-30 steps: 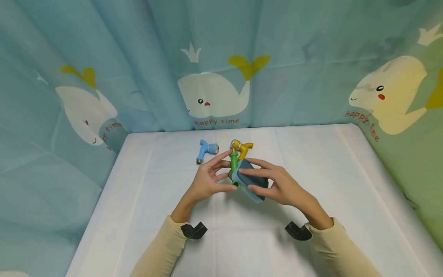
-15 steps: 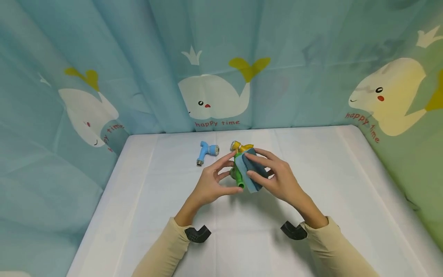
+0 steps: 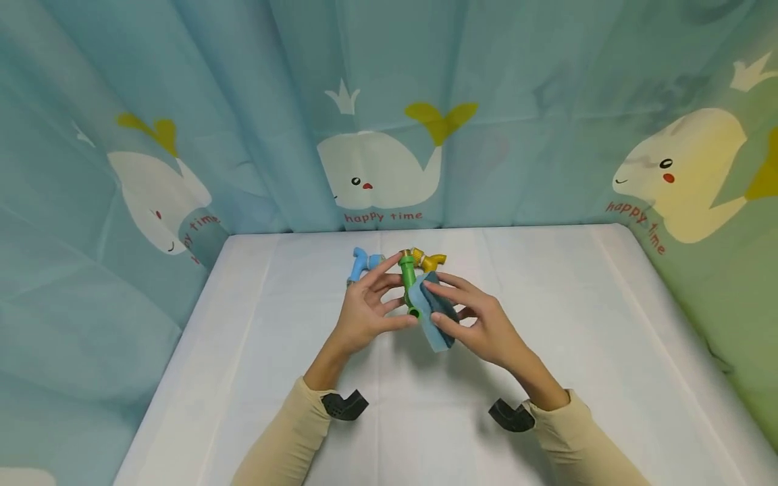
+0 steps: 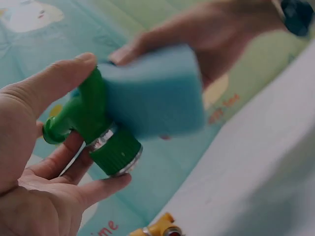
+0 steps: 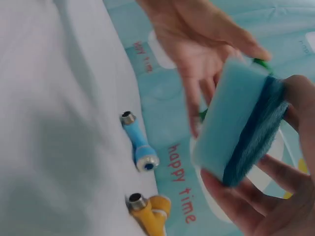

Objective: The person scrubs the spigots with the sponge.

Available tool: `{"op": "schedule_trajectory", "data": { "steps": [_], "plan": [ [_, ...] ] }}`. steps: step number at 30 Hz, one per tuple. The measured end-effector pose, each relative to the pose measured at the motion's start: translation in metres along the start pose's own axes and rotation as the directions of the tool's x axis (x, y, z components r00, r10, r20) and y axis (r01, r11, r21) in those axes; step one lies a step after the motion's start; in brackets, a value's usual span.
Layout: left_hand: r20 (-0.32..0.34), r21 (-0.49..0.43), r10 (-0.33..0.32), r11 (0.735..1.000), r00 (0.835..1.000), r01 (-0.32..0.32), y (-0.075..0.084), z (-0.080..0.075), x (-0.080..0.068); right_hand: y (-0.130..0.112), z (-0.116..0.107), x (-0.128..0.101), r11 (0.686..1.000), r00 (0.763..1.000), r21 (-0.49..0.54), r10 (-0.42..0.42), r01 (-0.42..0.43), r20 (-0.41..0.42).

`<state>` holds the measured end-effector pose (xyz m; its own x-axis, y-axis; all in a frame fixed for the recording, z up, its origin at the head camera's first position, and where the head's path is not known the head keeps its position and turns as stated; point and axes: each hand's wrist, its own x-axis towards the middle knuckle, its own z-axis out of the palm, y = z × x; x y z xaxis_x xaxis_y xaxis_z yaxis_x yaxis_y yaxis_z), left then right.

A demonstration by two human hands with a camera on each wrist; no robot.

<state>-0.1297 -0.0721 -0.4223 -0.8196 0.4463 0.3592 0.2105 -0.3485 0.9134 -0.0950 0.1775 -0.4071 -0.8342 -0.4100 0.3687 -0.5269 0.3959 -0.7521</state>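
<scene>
My left hand (image 3: pixel 371 307) holds a green plastic tap (image 3: pixel 408 283) above the white table, with thumb and fingertips on it. In the left wrist view the green tap (image 4: pixel 101 130) shows a metal ring at its threaded end. My right hand (image 3: pixel 471 320) grips a blue sponge (image 3: pixel 433 317) with a darker scouring side and presses it against the tap. The right wrist view shows the sponge (image 5: pixel 241 130) pinched between thumb and fingers, with the left hand (image 5: pixel 206 44) behind it.
A blue tap (image 3: pixel 360 263) and a yellow tap (image 3: pixel 428 259) lie on the white table (image 3: pixel 577 324) just beyond my hands. A whale-print curtain (image 3: pixel 377 162) closes in the table at the back and on both sides.
The sponge has slid along the green tap, up toward its far end and back down toward me. Both hands shifted slightly left and away.
</scene>
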Motion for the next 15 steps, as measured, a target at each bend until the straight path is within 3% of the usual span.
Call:
{"op": "schedule_trajectory", "data": {
  "steps": [5,8,11,15],
  "plan": [
    [-0.046,-0.154,-0.034,0.988,0.998,0.026,0.0011,0.0006,-0.0039,0.0026,0.0002,0.0002,0.997,0.998,-0.081,0.015,-0.02,-0.058],
    [-0.039,-0.162,-0.031,0.987,0.999,0.024,0.0017,0.0013,-0.0046,0.0018,-0.0008,0.0037,0.999,0.996,-0.012,0.032,-0.033,-0.085],
    [-0.016,-0.157,-0.028,0.987,0.999,0.025,0.0033,0.0022,-0.0046,0.0023,0.0003,0.006,0.998,0.998,0.046,0.047,-0.045,-0.052],
    [-0.013,-0.165,-0.027,0.986,1.0,0.024,0.0053,0.0022,-0.0052,0.0088,-0.0005,0.0088,0.999,0.997,-0.022,0.046,-0.048,-0.054]
  ]
}}
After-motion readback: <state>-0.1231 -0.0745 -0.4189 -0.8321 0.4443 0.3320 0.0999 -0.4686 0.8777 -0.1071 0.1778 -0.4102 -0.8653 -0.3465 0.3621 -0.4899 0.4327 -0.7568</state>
